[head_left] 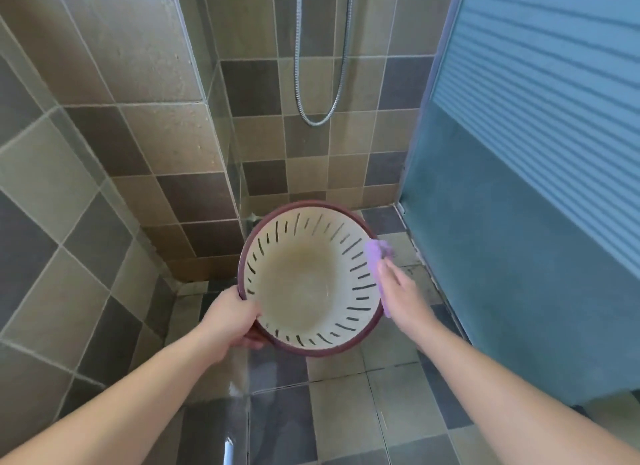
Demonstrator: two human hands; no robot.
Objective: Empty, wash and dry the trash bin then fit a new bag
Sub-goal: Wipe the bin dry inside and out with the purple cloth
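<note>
A round cream trash bin (304,291) with slotted walls and a maroon rim is held above the tiled floor, its open mouth tilted toward me. The inside is empty, with a brownish stain on the bottom. My left hand (232,321) grips the rim at the near left, thumb inside. My right hand (403,296) holds a purple cloth (379,256) against the right side of the rim, fingers over the cloth.
A tiled shower corner lies ahead, with a metal shower hose (315,118) hanging on the back wall. A blue frosted glass door (519,222) stands at the right. A tiled wall (104,153) closes the left. The floor tiles (339,412) look wet and shiny.
</note>
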